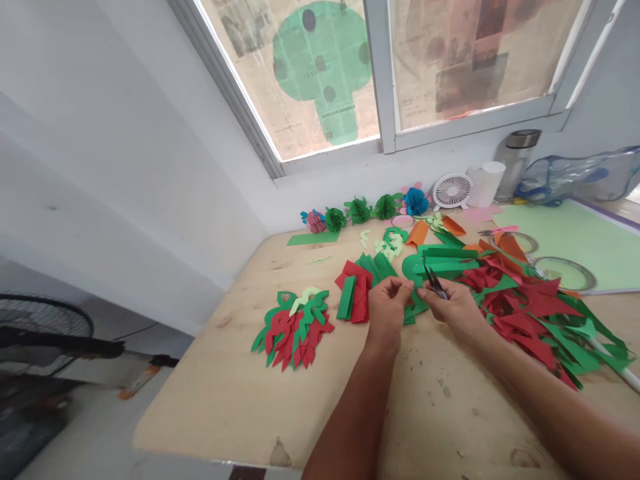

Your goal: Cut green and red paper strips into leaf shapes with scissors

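My left hand (389,308) is closed in a pinch over the table, just right of the folded red paper (361,303); what it pinches is too small to make out. My right hand (453,303) is closed around small dark scissors (435,283), whose blades point up and away from me. The fingertips of both hands are close together, in front of folded green paper (447,260). A pile of red and green paper cutouts (295,328) lies to the left of my hands. Red and green scraps (543,307) are heaped beside my right forearm.
Paper pompoms (359,210), a small white fan (452,191) and a bottle (517,163) stand along the wall under the window. Tape rolls (565,272) lie by a light green sheet (600,247) at the right. The wooden table's (210,393) left edge shows.
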Tool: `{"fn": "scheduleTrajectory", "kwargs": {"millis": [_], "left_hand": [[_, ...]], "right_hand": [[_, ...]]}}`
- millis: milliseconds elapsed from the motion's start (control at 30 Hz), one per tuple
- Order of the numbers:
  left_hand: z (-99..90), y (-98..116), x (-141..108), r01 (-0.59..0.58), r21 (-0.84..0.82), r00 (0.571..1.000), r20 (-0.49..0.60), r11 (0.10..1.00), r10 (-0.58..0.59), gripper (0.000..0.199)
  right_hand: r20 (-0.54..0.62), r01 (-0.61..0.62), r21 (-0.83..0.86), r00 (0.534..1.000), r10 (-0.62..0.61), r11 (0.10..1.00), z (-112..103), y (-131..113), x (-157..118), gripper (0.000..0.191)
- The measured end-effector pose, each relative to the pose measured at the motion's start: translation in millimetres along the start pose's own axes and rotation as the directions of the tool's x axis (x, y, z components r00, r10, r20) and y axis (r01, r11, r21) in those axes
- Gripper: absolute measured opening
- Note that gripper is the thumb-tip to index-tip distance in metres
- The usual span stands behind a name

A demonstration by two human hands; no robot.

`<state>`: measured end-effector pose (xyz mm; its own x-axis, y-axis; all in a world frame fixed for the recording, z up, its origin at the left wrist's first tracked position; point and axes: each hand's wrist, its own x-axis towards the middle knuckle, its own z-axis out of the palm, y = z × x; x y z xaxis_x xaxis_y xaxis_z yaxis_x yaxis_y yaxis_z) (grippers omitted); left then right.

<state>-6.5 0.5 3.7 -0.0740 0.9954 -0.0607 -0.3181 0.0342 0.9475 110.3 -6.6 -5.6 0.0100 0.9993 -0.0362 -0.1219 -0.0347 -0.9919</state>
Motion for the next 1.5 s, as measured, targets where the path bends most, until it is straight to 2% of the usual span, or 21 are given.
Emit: {"fn": "scheduleTrajectory", "kwargs": {"millis": [267,333,433,500,633,833,900,1000,1133,1267,1500], "left_hand": [[3.3,2.3,-5.9,-0.073,-0.035,0.997,-0.006,0.997,0.073,0.022],[-1.0,6.4,-2.6,-0.075,-0.057,0.996,-0.043,0.996,0.072,0.021],[-8.6,13.0,4.4,-0.116,-0.116,0.978,-0.187,0.986,0.093,0.023],[-10.6,14.9,7.1,-0.092,-0.122,0.978,-0.197,0.988,0.067,0.025],[-7.9,12.8,6.4,-0.012,-0.163,0.99,-0.141,0.987,-0.012,0.027],[-7.1,11.5,4.7,0.042,-0.191,0.993,-0.101,0.981,-0.062,0.025],[-7.2,11.9,4.4,0.056,-0.2,0.994,-0.084,0.978,-0.075,0.023],[-7.5,11.4,4.3,0.078,-0.21,0.993,-0.065,0.975,-0.094,0.024],[-8.8,9.2,5.6,0.18,-0.282,0.984,0.041,0.942,-0.175,0.029],[-9.4,10.0,5.6,0.251,-0.333,0.967,0.137,0.909,-0.216,0.029],[-7.4,17.4,1.0,0.293,-0.416,0.951,0.219,0.861,-0.218,0.028]], "right_hand": [[0.052,-0.086,0.169,0.996,0.078,0.982,-0.6,1.4,-0.9,0.035],[0.041,-0.086,0.183,0.996,0.08,0.979,-2.3,1.3,-0.1,0.034],[-0.016,-0.057,0.162,0.998,0.061,0.985,-2.2,0.8,2.4,0.036],[-0.059,-0.05,0.127,0.997,0.057,0.991,0.6,0.2,3.5,0.039],[-0.082,-0.003,-0.029,0.997,0.0,1.0,4.9,-2.6,2.2,0.038],[-0.115,0.087,-0.265,0.986,-0.121,0.96,-4.2,-7.6,0.0,0.031],[-0.109,0.1,-0.284,0.985,-0.135,0.954,-5.1,-9.1,-0.7,0.024],[-0.065,0.126,-0.273,0.987,-0.149,0.954,-3.5,-9.3,-2.3,0.028],[0.082,0.196,-0.238,0.98,-0.181,0.951,-2.5,-3.4,-2.7,0.04],[0.188,0.269,-0.311,0.958,-0.218,0.912,-4.4,0.5,-2.4,0.043],[0.164,0.367,-0.385,0.93,-0.329,0.847,-6.1,-2.0,-2.6,0.034]]}}
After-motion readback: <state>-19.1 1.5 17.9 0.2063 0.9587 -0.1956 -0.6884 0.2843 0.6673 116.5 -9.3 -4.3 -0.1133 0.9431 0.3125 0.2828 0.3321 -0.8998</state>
